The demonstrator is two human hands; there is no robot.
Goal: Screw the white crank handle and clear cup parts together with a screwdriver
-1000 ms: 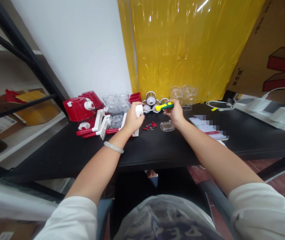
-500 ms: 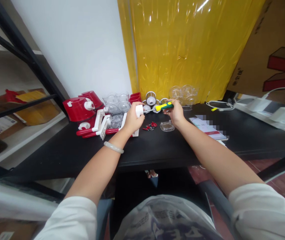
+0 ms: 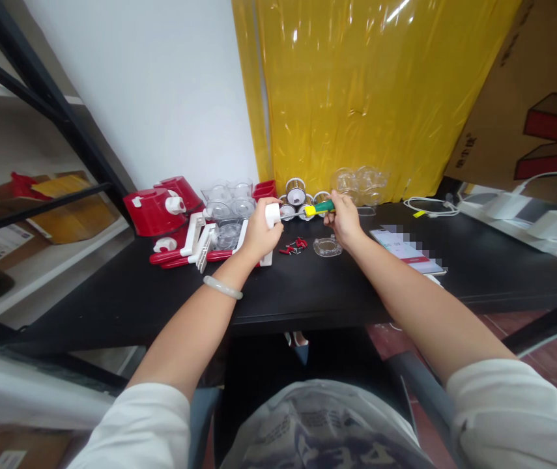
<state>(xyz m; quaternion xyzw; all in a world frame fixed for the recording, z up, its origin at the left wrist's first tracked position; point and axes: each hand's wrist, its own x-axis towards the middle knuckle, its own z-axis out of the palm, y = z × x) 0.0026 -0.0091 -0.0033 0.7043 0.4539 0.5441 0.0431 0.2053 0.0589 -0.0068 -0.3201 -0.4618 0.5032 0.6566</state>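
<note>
My left hand [image 3: 261, 231] is closed around a small white cylindrical part [image 3: 273, 215], held above the black table. Closed on the handle of a yellow-and-green screwdriver [image 3: 319, 208] is my right hand [image 3: 344, 220]. The screwdriver's shaft points left and meets the white part; whether its tip is inside cannot be made out. Beneath the tool lie several small red pieces with metal bits [image 3: 294, 245] and a clear plastic disc [image 3: 328, 247]. Just behind, shiny drum-like parts [image 3: 296, 191] are stacked. White frames with red handles [image 3: 195, 251] lie left of my left hand.
Red housings [image 3: 148, 213] and clear plastic cups [image 3: 229, 200] stand at the table's back left. More clear cups [image 3: 362, 182] are behind my right hand. A phone [image 3: 405, 251] lies on the right, near a power strip [image 3: 517, 225] and a white cable [image 3: 432, 207].
The screwdriver's handle has turned, showing more green and less yellow. My right hand's fingers have shifted around it. My left hand and the white part stay nearly in place.
</note>
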